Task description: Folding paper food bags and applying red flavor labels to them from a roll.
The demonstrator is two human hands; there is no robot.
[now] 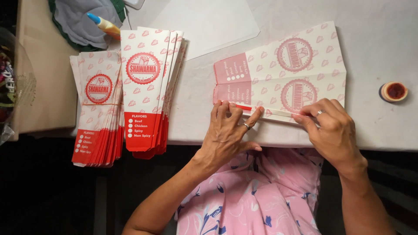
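Glue bottle [104, 25] body hidden under grey cloth [82, 19], printed sheet's [283, 74] near edge covered by fingers, dark clutter [8, 82] cut off at left edge

The printed sheet [283, 74] under the left hand [226, 130] and right hand [333, 128] is thin matt paper, as are the two stacks of finished bags [130, 95]. The table cover [379, 48] looks smooth and matt, the dress [257, 196] soft printed cloth. A smooth metal ring [247, 126] glints.

Pink floral dress [252, 191]; ring on each grip.
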